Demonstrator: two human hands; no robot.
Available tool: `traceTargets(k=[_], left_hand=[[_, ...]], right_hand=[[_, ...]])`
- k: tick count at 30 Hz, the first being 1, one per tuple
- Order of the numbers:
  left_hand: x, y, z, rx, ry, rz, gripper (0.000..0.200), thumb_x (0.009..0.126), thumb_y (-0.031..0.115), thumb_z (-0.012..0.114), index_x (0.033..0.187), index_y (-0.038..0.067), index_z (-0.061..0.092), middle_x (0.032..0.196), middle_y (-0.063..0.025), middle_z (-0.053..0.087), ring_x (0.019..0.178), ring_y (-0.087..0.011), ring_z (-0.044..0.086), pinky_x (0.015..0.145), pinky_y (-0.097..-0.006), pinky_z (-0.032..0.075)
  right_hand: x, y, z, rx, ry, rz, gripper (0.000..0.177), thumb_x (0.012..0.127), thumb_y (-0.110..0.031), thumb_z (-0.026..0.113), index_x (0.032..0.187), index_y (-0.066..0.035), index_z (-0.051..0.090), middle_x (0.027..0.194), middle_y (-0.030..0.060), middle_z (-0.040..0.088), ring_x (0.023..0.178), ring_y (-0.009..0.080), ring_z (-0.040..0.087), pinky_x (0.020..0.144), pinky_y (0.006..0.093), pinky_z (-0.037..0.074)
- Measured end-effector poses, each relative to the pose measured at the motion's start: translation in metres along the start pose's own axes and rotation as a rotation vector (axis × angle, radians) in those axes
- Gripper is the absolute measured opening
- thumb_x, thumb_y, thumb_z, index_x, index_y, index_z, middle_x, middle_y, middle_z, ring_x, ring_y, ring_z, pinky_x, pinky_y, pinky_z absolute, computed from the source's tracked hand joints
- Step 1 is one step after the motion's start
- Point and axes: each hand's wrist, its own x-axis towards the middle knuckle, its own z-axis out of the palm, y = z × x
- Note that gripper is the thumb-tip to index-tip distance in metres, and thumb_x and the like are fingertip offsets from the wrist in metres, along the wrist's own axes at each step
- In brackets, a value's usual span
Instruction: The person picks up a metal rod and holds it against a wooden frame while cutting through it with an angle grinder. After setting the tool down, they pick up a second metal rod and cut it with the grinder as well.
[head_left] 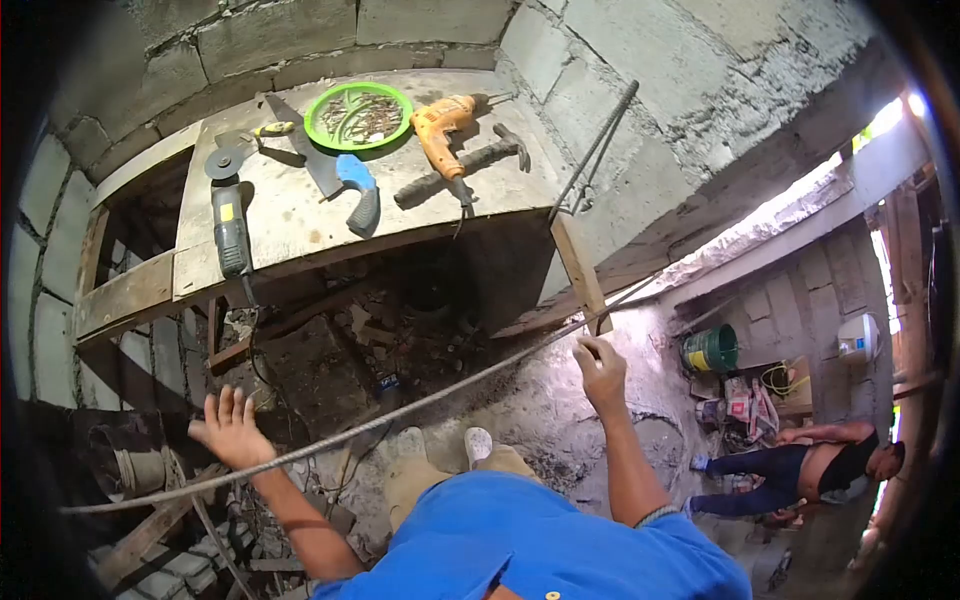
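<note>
A long, thin ribbed rod, like rebar (400, 411), slants across the view from lower left to upper right. It crosses in front of my left wrist. My left hand (236, 430) is open with its fingers spread, just above the rod and not wrapped round it. My right hand (602, 375) is raised just below the rod's upper part, its fingers curled and pressed together. Whatever it may pinch is too small to make out. Near its fingertips stands the wooden leg (578, 265) of the workbench.
On the wooden bench (300, 222) lie an angle grinder (230, 225), a handsaw (357, 190), an orange drill (438, 135), a hammer (460, 172) and a green tray of nails (358, 115). Rubble covers the floor. At right are a green bucket (710, 349) and another person (810, 468).
</note>
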Motion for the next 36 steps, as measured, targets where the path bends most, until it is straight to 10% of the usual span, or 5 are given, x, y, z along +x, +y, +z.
traceTargets(k=[8,12,19,23,36], left_hand=[[-0.077,0.137,0.039,0.118,0.278,0.308,0.075,0.103,0.061,0.037,0.136,-0.006,0.044,0.131,-0.0219,0.056,0.12,-0.0355,0.057,0.103,-0.0479,0.052],[-0.003,0.119,-0.034,0.11,-0.036,0.168,0.04,0.103,0.036,0.055,0.122,0.001,0.053,0.091,-0.0063,0.06,0.073,-0.0187,0.055,0.066,-0.0321,0.049],[0.002,0.083,-0.036,0.164,0.356,0.187,0.02,0.101,0.024,0.055,0.114,0.008,0.055,0.069,0.0027,0.04,0.055,-0.0112,0.038,0.05,-0.0282,0.033],[0.008,0.087,-0.041,0.236,0.341,0.198,0.023,0.1,0.024,0.054,0.115,0.007,0.054,0.07,0.0021,0.043,0.056,-0.0111,0.04,0.049,-0.0277,0.034],[0.117,-0.077,-0.202,0.605,0.52,-0.133,0.012,0.096,0.015,0.049,0.089,0.01,0.058,0.07,-0.0015,0.052,0.058,-0.0163,0.052,0.057,-0.0332,0.047]], right_hand=[[0.075,-0.002,0.039,-0.197,-0.772,-0.358,0.069,0.081,-0.065,0.069,0.117,-0.007,0.07,0.113,0.0197,0.069,0.106,0.0393,0.065,0.091,0.0475,0.051],[0.088,-0.021,0.03,-0.369,-1.061,-0.179,0.068,0.08,-0.065,0.071,0.114,-0.006,0.071,0.112,0.0202,0.07,0.108,0.039,0.064,0.092,0.0462,0.051],[0.11,0.117,-0.006,0.164,0.391,0.134,0.042,0.093,-0.04,0.07,0.109,-0.002,0.064,0.093,0.0089,0.066,0.083,0.0241,0.061,0.075,0.0365,0.051],[0.136,0.22,-0.031,1.255,0.402,1.103,0.031,0.104,-0.035,0.047,0.11,-0.008,0.059,0.091,0.0116,0.062,0.07,0.0228,0.058,0.054,0.0331,0.046],[0.172,0.27,-0.007,1.288,0.475,1.222,0.021,0.1,-0.009,0.036,0.079,-0.01,0.037,0.063,0.0032,0.034,0.045,0.0156,0.031,0.041,0.0296,0.027]])
